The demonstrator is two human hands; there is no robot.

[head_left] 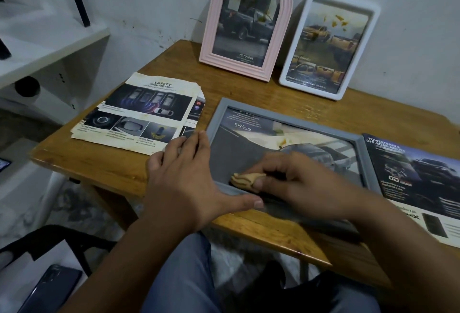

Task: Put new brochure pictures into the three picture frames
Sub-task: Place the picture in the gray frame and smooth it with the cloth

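Observation:
A grey picture frame [278, 118] lies flat on the wooden table [104, 163] with a car picture under its stained glass. My left hand [189, 178] rests on the frame's near left corner, fingers straight along its left edge and thumb along the front edge. My right hand [293, 183] pinches a small folded tan cloth [249, 180] and presses it on the glass near the front edge. A pink arched frame [214, 26] and a white frame [373, 28] lean on the wall behind, each holding a stained truck picture.
A stack of brochure pages [139, 113] headed SAFETY lies on the table's left part. Another brochure [410, 178] lies to the right of the grey frame. A white shelf [49, 46] stands at the left. A dark phone [49, 290] lies at the lower left.

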